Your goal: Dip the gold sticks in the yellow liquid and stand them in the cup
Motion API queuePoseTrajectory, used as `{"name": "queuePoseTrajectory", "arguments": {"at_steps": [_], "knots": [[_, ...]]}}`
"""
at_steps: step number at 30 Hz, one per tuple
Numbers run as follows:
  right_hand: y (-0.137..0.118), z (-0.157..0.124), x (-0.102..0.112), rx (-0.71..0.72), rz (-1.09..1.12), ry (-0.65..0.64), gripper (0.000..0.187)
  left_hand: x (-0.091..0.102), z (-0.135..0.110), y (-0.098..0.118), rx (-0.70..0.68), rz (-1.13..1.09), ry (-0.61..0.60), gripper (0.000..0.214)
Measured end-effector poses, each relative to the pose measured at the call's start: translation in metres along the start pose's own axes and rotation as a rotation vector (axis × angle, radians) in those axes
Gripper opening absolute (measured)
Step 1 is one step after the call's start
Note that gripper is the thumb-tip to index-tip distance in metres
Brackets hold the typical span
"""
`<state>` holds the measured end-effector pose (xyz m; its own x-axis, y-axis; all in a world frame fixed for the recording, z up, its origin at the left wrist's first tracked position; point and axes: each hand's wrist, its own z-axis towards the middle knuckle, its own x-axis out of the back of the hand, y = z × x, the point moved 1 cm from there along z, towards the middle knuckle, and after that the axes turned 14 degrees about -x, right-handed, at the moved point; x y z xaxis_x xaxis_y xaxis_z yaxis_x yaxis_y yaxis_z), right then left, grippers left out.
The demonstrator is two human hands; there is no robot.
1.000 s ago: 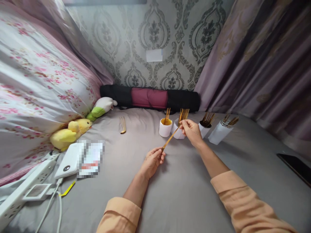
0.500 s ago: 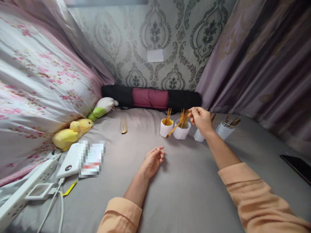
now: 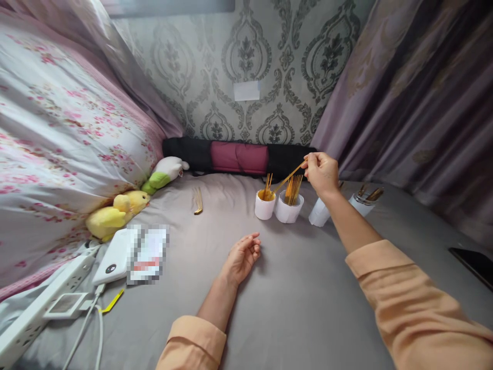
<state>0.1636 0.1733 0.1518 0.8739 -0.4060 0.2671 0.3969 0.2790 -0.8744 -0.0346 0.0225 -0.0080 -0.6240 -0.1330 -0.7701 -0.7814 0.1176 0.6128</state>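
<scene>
Pinched at its upper end in my right hand [image 3: 322, 171] is a long thin golden utensil [image 3: 289, 176], slanting down to the left. Its lower end reaches the rim area of a white cup [image 3: 265, 209] with yellow inside and several golden handles standing up. Whether that end is inside the cup, I cannot tell. Just right of it, a second white cup [image 3: 288, 213] holds a denser bunch of golden handles [image 3: 295, 189]. My left hand [image 3: 242, 257] lies on the grey sheet, fingers loosely curled and apart, holding nothing. Several golden utensils [image 3: 197, 203] with widened ends lie farther left.
Behind my right forearm stand a white container [image 3: 319, 213] and a jar [image 3: 362, 205] of brown-gold sticks. Plush toys [image 3: 115, 213], a power bank [image 3: 111, 262] and a power strip [image 3: 50, 303] are at left. A phone [image 3: 472, 264] lies far right; a black-and-maroon roll [image 3: 239, 156] lies behind.
My right hand has risen slightly. The golden utensil's lower end has moved up from in front of the cups to the left cup's rim. My left hand has stayed put.
</scene>
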Motion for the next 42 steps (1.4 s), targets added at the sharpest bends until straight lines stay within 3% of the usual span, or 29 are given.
{"name": "queuePoseTrajectory", "arguments": {"at_steps": [3,9,22,42], "knots": [[0.0,-0.001,-0.006,0.053,-0.097,0.059,0.03,0.0,0.0,0.0,-0.001,-0.006,-0.002,0.021],[-0.003,-0.007,-0.02,0.098,-0.202,0.006,0.027,0.0,0.0,-0.001,-0.002,-0.009,-0.003,0.021],[0.008,-0.012,-0.042,0.059,-0.318,-0.135,0.024,-0.001,0.0,-0.001,0.002,-0.012,0.002,0.021],[0.019,-0.013,-0.054,-0.007,-0.445,-0.259,0.024,-0.001,0.001,-0.001,-0.001,-0.012,0.004,0.021]]}}
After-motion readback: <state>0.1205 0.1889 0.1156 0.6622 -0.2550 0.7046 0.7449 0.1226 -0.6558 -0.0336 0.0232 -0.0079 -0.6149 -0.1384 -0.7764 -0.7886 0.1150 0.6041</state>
